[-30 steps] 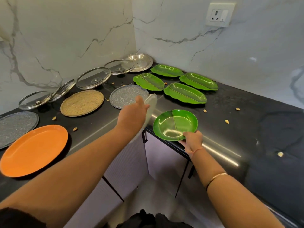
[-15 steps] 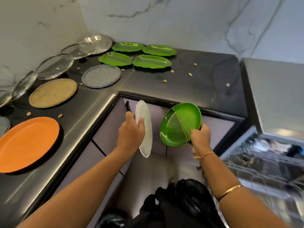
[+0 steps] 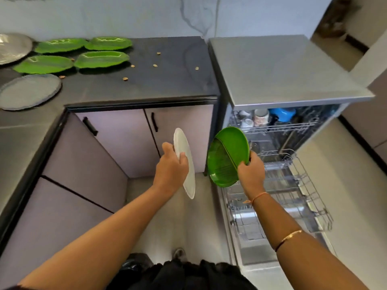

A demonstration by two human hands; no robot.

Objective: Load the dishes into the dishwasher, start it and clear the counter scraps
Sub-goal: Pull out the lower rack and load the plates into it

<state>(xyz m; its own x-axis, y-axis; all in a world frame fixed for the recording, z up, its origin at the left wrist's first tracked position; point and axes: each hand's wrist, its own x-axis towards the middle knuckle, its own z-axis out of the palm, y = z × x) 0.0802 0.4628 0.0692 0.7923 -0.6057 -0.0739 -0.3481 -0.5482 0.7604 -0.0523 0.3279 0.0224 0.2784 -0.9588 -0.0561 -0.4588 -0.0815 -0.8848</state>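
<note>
Now both arms reach forward: the left hand (image 3: 172, 166) grips a white plate (image 3: 185, 162) on edge, the right hand (image 3: 251, 172) grips a tilted green plate (image 3: 227, 156) above the dishwasher's pulled-out lower rack (image 3: 297, 197).

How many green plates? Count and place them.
5. Four leaf-shaped plates clustered on the counter; one round plate in the right hand. Others may lie off-frame.

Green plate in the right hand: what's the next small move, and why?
Probably lower the green plate, held by the right hand, on edge into the pulled-out lower rack: it hangs beside that rack, which looks mostly bare, and the dishwasher stands open. The left hand holds a white plate.
</note>
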